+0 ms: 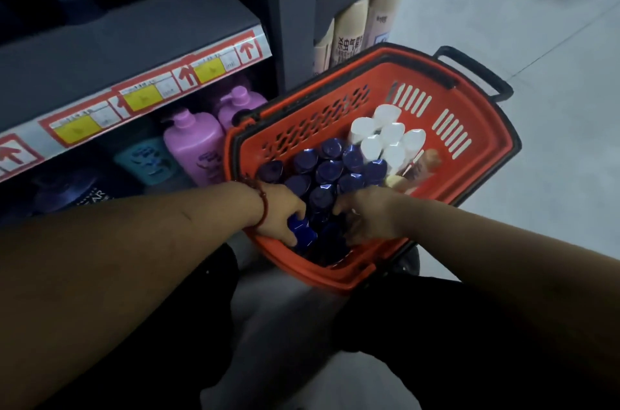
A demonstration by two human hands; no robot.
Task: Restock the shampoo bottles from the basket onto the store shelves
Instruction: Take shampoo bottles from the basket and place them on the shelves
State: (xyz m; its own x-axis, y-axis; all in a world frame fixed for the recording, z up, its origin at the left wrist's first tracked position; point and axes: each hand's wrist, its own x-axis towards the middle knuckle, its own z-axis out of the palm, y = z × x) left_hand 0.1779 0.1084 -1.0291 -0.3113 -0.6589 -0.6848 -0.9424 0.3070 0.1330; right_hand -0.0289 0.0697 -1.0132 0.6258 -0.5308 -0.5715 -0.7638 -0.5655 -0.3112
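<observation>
Head view: left hand (280,213) curls round a blue-capped bottle (302,232) at the near end of the red basket (419,74). Right hand (369,215) lies among neighbouring dark bottles (330,171); its grasp cannot be determined. Basket stands beside the shelf (134,47).

Location type: retail shop, toiletries aisle. Reference landmark: red plastic shopping basket (335,87) with a black carry handle (476,70), standing on the floor. Inside the basket, blue-capped bottles (330,171) and white-capped bottles (385,138) stand upright in tight groups. Left of the basket, a grey shelf carries a price strip (144,94) with yellow tags and red arrows. Below the strip, just beside the basket's left rim, pink pump bottles (194,144) stand as stock. Behind the basket, a second shelf unit holds beige aerosol cans (349,30). Right of the basket lies pale tiled floor (553,74).
</observation>
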